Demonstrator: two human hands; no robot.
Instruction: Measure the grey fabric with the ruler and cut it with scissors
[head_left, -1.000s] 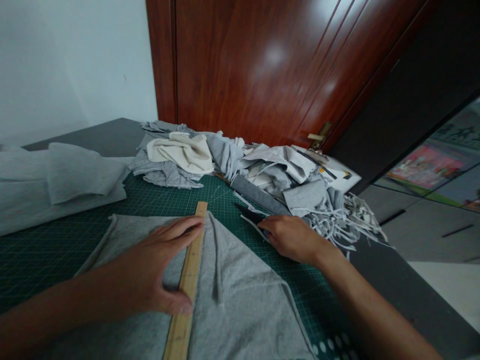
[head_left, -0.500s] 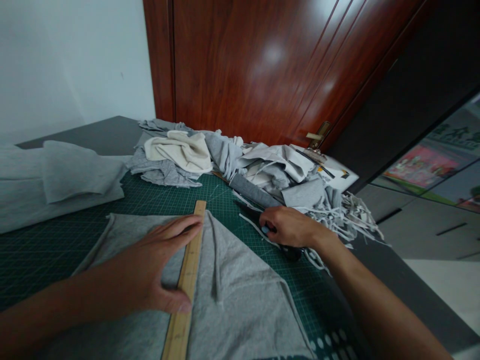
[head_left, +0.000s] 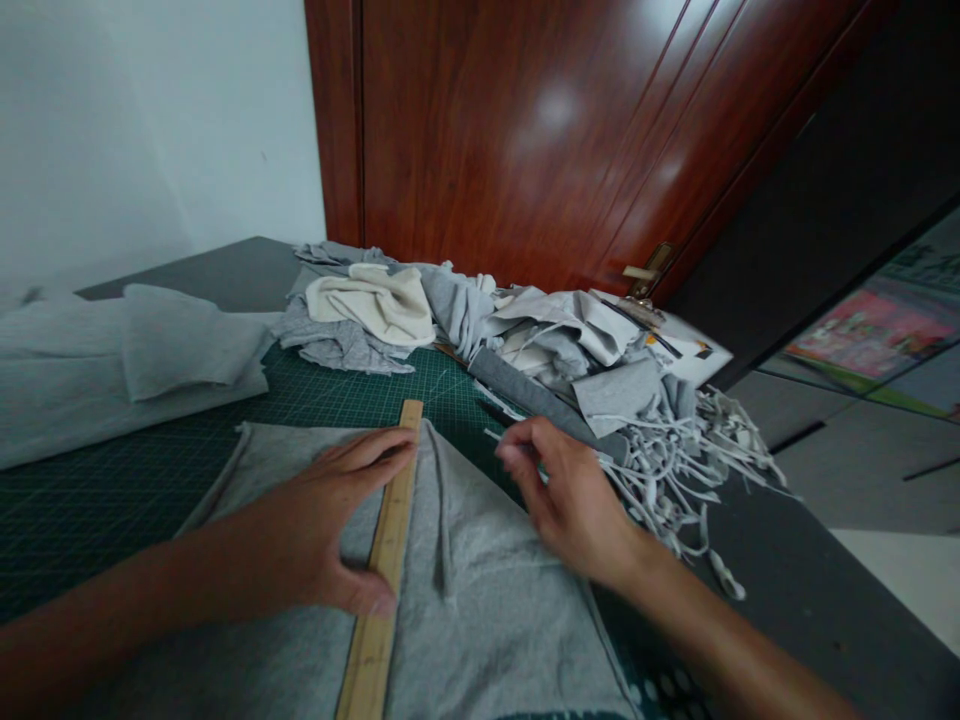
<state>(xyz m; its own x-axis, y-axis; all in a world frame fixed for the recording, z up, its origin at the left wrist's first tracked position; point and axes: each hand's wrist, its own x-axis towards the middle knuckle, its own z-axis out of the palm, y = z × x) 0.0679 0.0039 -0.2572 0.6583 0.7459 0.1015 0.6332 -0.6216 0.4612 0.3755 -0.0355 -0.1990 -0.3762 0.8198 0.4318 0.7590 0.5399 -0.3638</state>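
My left hand (head_left: 315,535) lies flat on a wooden ruler (head_left: 379,600), with the thumb and fingertips pressing it down. The ruler runs lengthwise over a grey knit fabric piece (head_left: 487,610), which is spread on a green cutting mat (head_left: 90,490). My right hand (head_left: 570,500) hovers just right of the ruler, over the fabric's right edge. Its fingers are curled around a small tool that the hand mostly hides. A thin pale strip (head_left: 495,436) lies by its fingertips.
A heap of grey and cream fabric scraps (head_left: 465,320) and thin cut strips (head_left: 675,460) fills the far and right side of the mat. Folded grey cloth (head_left: 135,360) lies at the left. Behind stands a red-brown wooden door (head_left: 540,130), and the dark table edge (head_left: 825,600) drops off at the right.
My right hand reached into the strips at the right, closed on a small tool and came back left toward the ruler. My left hand stayed on the ruler.
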